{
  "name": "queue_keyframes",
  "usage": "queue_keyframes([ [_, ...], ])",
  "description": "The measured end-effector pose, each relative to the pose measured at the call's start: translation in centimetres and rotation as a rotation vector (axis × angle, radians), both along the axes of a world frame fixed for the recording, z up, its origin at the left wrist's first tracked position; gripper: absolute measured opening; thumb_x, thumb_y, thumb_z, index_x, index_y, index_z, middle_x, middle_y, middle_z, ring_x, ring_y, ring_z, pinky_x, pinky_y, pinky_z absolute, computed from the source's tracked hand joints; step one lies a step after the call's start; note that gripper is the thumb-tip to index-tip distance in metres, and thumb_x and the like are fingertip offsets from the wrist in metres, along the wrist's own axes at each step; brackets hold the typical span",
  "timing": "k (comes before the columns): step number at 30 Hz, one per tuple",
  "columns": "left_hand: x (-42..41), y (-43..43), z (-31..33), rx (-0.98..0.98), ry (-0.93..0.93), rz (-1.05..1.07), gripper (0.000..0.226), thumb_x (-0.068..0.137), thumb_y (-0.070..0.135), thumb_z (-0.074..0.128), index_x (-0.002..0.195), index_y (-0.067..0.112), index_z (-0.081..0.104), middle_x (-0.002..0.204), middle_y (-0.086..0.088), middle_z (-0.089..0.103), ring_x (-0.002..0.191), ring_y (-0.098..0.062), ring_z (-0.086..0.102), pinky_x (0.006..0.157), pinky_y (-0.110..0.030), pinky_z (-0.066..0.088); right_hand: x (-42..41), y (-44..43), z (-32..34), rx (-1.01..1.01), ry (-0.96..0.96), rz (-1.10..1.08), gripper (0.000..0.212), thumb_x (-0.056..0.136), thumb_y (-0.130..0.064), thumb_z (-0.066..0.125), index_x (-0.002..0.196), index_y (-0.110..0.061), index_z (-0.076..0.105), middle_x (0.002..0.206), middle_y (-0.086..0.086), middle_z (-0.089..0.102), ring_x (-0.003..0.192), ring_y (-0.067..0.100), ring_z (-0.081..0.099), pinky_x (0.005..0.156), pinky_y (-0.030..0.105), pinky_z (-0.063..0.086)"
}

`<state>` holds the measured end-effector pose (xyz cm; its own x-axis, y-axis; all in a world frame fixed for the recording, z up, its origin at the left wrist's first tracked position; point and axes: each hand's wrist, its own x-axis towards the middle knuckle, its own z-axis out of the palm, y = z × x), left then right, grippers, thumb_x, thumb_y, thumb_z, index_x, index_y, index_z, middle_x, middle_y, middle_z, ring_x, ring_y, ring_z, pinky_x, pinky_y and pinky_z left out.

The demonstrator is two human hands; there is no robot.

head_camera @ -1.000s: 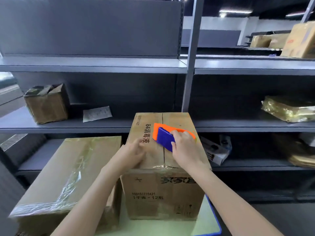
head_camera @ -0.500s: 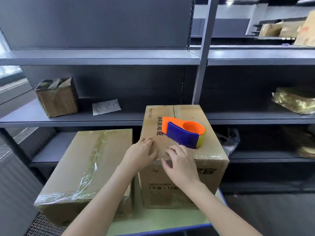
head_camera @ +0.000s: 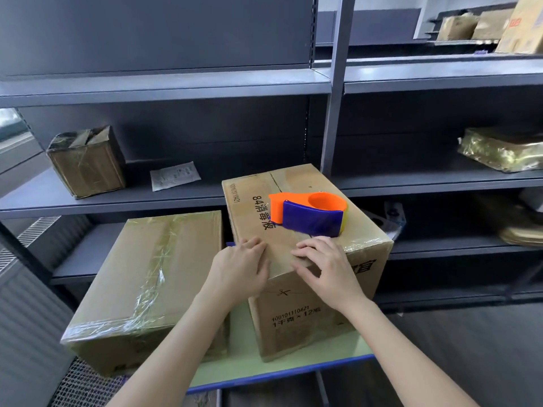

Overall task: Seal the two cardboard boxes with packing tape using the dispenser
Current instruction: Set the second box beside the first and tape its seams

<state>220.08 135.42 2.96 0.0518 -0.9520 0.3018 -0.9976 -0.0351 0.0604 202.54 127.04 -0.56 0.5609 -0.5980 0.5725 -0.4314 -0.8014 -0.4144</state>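
On the green worktop, the printed carton stands upright, close beside a lower tape-wrapped box. Both hands lie at its near top edge. The left hand has a loose grip, fingers laid over the lid and pinching nothing. The right hand has a spread grip, fingertips flat near where shiny tape folds over the edge. The orange-and-blue tape dispenser sits free on the lid behind them. The print suggests a twelve-pack of liquid, so the carton is probably heavy and stiff: slide it, or lift from under the corners. The dispenser looks light and hard; hold it around the blue guard.
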Motion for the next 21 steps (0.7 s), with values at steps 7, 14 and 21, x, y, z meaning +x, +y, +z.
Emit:
queue_keyframes([
  [7, -2.9, 0.5, 2.5, 0.229, -0.082, -0.236, 0.078, 0.067, 0.057, 0.012, 0.123, 0.028, 0.057, 0.127, 0.006, 0.058, 0.113, -0.016, 0.057, 0.084, -0.033, 0.05, -3.7, -3.1, -0.1, 0.055, -0.238, -0.051, 0.028, 0.084, -0.033, 0.055, 0.067, -0.016, 0.069, 0.079, -0.012, 0.066, 0.086, 0.007, 0.053, 0.079, 0.042, 0.048],
  [14, -1.4, -1.8, 4.1, 0.128, 0.135, -0.084, 0.04, 0.092, 0.044, 0.049, 0.129, 0.03, 0.054, 0.123, 0.011, 0.063, 0.108, -0.009, 0.06, 0.093, -0.029, 0.048, -2.1, 1.0, 3.8, 0.096, 0.357, -0.165, 0.085, 0.071, -0.075, 0.02, 0.12, -0.017, 0.059, 0.13, 0.003, 0.052, 0.123, 0.022, 0.041, 0.105, 0.039, 0.032],
  [21, -0.6, -4.0, 1.7, 0.36, 0.162, -0.086, 0.111, 0.062, 0.087, 0.026, 0.148, 0.018, 0.025, 0.156, 0.0, 0.019, 0.145, -0.015, 0.007, 0.116, -0.033, 0.0, -1.7, 2.6, 3.3, 0.083, 0.542, -0.087, 0.072, 0.088, -0.059, 0.042, 0.147, -0.022, 0.026, 0.156, -0.001, 0.019, 0.143, 0.018, 0.009, 0.116, 0.038, 0.0],
])
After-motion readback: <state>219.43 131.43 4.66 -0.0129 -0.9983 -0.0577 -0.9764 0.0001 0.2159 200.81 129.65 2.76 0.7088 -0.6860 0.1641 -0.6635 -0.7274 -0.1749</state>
